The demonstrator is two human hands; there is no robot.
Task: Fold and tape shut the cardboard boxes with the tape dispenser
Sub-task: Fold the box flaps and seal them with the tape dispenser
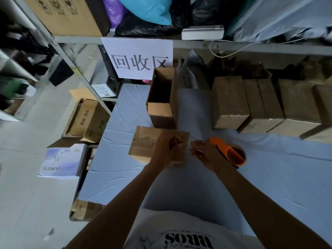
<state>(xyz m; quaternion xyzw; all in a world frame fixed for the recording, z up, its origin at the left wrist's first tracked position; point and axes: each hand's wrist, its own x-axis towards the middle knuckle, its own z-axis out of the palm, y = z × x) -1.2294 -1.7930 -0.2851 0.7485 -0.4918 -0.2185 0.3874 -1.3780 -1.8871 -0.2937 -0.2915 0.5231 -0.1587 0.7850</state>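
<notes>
Mid-frame on the table (pixel 125 177), cardboard box (pixel 143 144) lying long axis left-right, left hand (pixel 168 146) atop its right end, fingers curled, grip unclear, then right hand (pixel 204 153) gripping tape dispenser (pixel 231 153), nose pointing boxward.

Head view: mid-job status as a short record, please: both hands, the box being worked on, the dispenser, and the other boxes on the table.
near box: lies on the table, top closed
left hand: fingers curled, over the near box's right end; what it pinches is unclear
right hand: grips the orange tape dispenser, just right of the near box
open box: stands behind the near box, open side facing the camera
closed boxes: row along the far right of the table
</notes>
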